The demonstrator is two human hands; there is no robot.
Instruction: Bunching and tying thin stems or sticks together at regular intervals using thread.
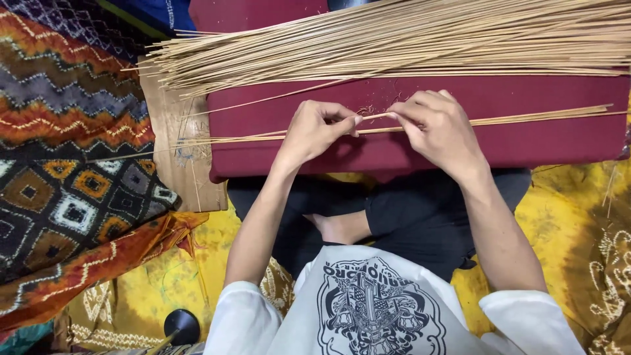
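Two hands (374,128) pinch perhaps three thin sticks (526,117) over maroon board (526,141).

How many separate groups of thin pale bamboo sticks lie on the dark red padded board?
2. A big loose pile of thin pale bamboo sticks along the dark red padded board's far edge; a small bundle pinched by left hand and right hand.

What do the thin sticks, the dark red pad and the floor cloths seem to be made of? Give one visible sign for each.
Sticks: probably split bamboo or similar wood; pale tan, matt, with loose fibres.
Pad: seemingly fabric-covered; dull maroon, soft rounded edge.
Floor cloths: woven or dyed textile, likely cotton; folds and zigzag and diamond patterns.
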